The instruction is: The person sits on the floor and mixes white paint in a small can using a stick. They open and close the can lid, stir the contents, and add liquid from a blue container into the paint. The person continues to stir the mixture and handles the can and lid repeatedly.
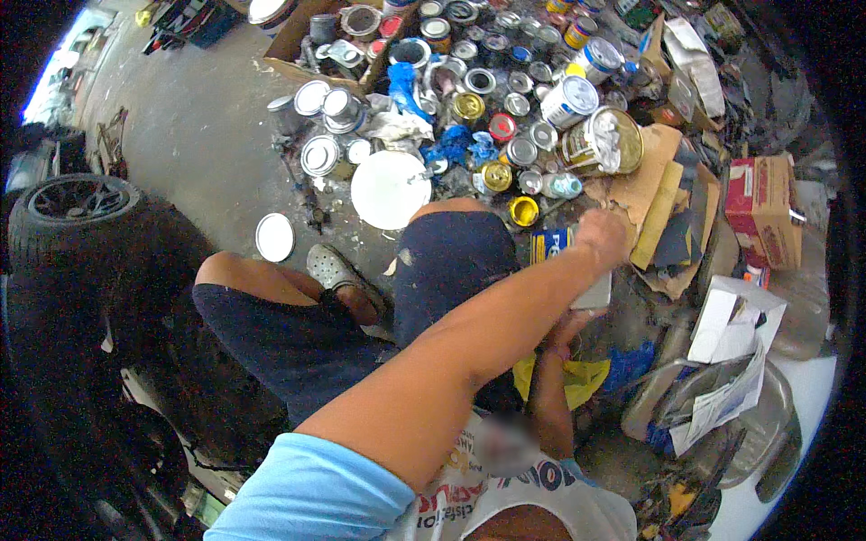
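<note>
My left hand [605, 238] reaches across from the lower left, with its fingers curled closed; what they hold, if anything, is hidden. Partly behind my left forearm is a tin [550, 242] with a blue and yellow label. A pale grey surface [593, 295] shows on the other side of that forearm, apparently part of the same tin. My right hand [570, 328] grips it from below, its fingers partly covered. A small open can of yellow paint [523, 211] stands just beyond the tin. Torn cardboard [648, 171] with a yellowish strip [657, 215] lies beside my left hand.
Many paint cans [519, 151] crowd the floor ahead, among blue rags [451, 144]. A large white round lid [391, 190] and a smaller lid [275, 237] lie left. A wheel [81, 200] stands far left. A red-and-brown box [763, 212] and plastic chair [767, 406] are right.
</note>
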